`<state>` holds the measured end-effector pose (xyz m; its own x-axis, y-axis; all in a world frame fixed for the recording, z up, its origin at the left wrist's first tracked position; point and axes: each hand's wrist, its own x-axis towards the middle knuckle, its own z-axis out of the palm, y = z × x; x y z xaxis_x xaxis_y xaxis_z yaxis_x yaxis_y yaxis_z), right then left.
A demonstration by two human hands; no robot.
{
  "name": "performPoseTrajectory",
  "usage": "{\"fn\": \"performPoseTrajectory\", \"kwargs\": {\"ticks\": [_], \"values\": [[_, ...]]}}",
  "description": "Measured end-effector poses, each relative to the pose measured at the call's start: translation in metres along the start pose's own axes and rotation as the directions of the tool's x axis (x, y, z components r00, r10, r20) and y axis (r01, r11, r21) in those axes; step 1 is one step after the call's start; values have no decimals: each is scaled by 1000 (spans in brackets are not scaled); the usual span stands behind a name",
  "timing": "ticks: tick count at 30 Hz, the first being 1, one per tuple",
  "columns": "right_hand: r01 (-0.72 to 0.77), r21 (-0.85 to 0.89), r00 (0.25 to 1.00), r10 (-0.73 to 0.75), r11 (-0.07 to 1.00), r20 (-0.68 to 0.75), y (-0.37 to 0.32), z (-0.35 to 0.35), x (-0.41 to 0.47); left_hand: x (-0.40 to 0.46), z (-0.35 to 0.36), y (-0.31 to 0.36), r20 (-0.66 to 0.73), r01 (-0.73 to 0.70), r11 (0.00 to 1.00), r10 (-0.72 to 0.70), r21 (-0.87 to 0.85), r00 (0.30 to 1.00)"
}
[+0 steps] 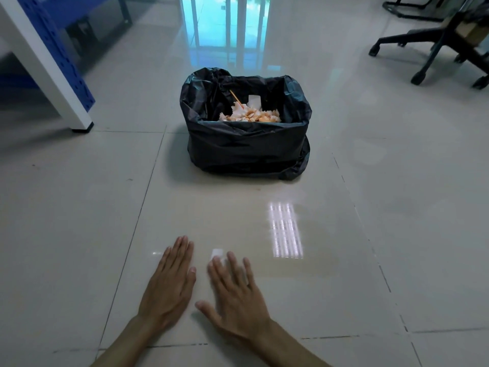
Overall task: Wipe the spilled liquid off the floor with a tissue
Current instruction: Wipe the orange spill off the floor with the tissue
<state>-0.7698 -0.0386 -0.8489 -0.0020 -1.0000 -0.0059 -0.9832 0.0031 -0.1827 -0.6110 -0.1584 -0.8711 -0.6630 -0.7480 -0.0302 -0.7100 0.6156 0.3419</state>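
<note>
Glossy beige tiled floor (pixel 79 221), reflections all over it. Spilled liquid: faint yellowish wet sheen (pixel 304 263) on the near tile, right of the hands; edges hard to make out against the glare. White tissue (pixel 217 253): only a small pale corner shows, just beyond the right hand's fingertips, the rest seemingly under them; the spot is blurred, so it could partly be a reflection. Right hand (pixel 235 295) flat, fingers spread, palm down on the floor, no closed grip, pressing the tissue at most. Left hand (pixel 169 284) just beside it on the left, flat, fingers together, holding nothing. Black plastic bag-lined bin (pixel 246 128) farther off, centre, with orange-stained crumpled tissues (pixel 251 115) inside. White-and-blue table leg (pixel 53 64) far left; black wheeled chair base (pixel 434 54) far right.

Risks, as a judgement: the wet patch lies mostly to the right of the tissue, so wiping in place would miss it; a small tissue may saturate and only smear; glare could hide residue; a palm on wet tile may slip.
</note>
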Motion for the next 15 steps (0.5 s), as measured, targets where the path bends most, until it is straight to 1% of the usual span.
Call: {"fn": "performPoseTrajectory", "kwargs": {"ticks": [2,4,6,8,10,12,13,15], "values": [[91,7,996,-91,996,-10,-10,5,-5,0,0,-1,1,8,999,-8,-43,1000],[132,-7,991,-132,991,-31,-5,6,-10,0,-1,-1,-7,11,997,-11,-71,1000],[152,-40,987,-154,988,-42,9,3,-17,-1,-3,0,-20,2,998,-3,-67,1000],[126,-52,991,-128,991,-45,27,-3,-25,-2,-5,3,-35,-5,998,3,-60,999],[32,-52,998,-35,998,-56,51,-8,-34,-2,-7,5,-51,-7,998,4,-58,999],[-119,-70,992,116,990,-38,84,-14,-43,-2,-8,7,-53,-12,998,9,-58,999],[-212,-91,977,212,973,-17,103,-18,-46,-2,-9,7,-50,-12,998,9,-61,999],[-385,-117,919,392,916,44,136,-28,-53,-2,-9,9,-46,-8,997,5,-71,999]]}}
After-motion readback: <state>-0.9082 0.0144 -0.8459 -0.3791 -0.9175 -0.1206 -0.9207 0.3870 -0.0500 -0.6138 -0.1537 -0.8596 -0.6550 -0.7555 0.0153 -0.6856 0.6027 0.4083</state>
